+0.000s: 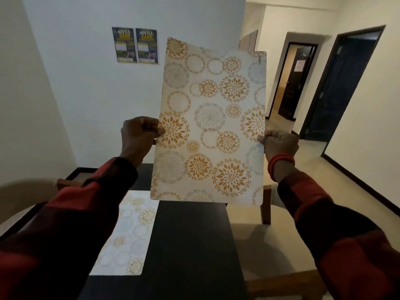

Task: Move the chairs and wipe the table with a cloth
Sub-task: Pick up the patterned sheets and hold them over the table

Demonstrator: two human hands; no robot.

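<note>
Floral-patterned mat [207, 124] held upright above the dark table [190, 245]; left hand [138, 137] and right hand [279, 144] each grip a side edge. Second mat [129, 232] lies flat on the table. Chair [266, 241] stands just beside it, right.

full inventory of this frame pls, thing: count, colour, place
placemat: 1 held, cream with orange and grey floral circles, upright in the air above the table
second placemat: 1, same pattern, flat on the table's left side
table: 1, dark, below centre
chair: 1, wood frame, cream seat, right of the table
posters: 2, dark with yellow print, side by side on the white wall
doorways: 2, dark frames, right
left hand: pinches the held placemat's left edge, red sleeve
right hand: pinches its right edge, orange bead bracelet
</note>
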